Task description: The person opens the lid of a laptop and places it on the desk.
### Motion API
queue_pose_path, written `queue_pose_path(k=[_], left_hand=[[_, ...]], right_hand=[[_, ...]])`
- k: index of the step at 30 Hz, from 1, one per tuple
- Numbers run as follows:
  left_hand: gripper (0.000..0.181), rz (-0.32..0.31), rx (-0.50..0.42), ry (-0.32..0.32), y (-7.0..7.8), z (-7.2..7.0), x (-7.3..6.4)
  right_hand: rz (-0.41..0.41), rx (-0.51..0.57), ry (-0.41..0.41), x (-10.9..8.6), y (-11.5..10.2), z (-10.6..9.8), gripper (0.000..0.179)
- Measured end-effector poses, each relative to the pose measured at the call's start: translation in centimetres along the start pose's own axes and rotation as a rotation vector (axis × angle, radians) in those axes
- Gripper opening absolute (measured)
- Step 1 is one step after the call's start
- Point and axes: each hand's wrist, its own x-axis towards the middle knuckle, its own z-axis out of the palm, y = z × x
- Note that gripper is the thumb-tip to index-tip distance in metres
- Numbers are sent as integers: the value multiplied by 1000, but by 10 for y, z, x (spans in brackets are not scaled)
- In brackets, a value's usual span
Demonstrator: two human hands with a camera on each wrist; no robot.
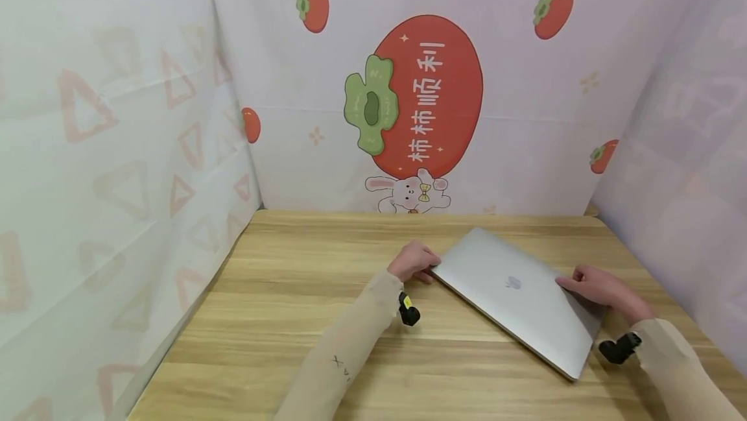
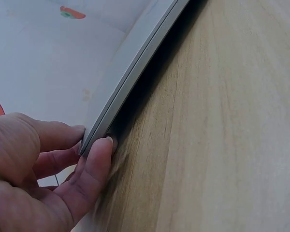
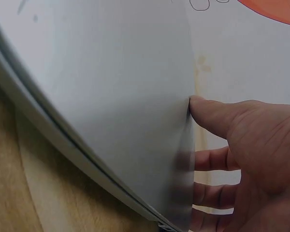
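A closed silver laptop (image 1: 496, 304) with an apple logo on its lid is set diagonally on the right half of the wooden table. My left hand (image 1: 413, 260) pinches its left corner; in the left wrist view the thumb is on the lid and fingertips reach under the laptop's edge (image 2: 141, 60). A dark gap shows between that edge and the wood. On the far right side, my right hand (image 1: 604, 291) grips the opposite edge. There the right thumb (image 3: 215, 113) lies over the lid, while the other fingers go behind it, their tips hidden.
The wooden table (image 1: 280, 317) extends left and in front of the laptop. Behind it hangs a white cloth (image 1: 280, 71) printed with persimmons and a rabbit. Similar curtains enclose the left (image 1: 134, 168) and right (image 1: 694, 168) sides. Small black devices (image 1: 410, 311) are worn at both wrists.
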Motion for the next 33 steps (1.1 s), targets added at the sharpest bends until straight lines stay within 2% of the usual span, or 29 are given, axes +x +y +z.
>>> queue_pose_path(k=[3, 7, 16, 18, 21, 25, 33], left_hand=[[13, -7, 9, 21, 2, -3, -4], [22, 6, 30, 14, 6, 1, -2], [44, -20, 106, 21, 4, -2, 1], [43, -12, 125, 12, 4, -6, 0], [31, -3, 144, 3, 3, -10, -2], [20, 22, 133, -8, 0, -16, -6], [18, 34, 88, -41, -10, -27, -9]], right_hand=[[-3, 1, 4, 3, -3, 3, 48], [0, -14, 13, 1, -1, 0, 48], [1, -24, 18, 6, -6, 1, 48], [-3, -23, 18, 7, -9, 1, 48], [-7, -19, 16, 8, -12, 2, 48], [-11, -19, 18, 8, -15, 4, 48], [-61, -32, 42, 12, -23, 8, 43]])
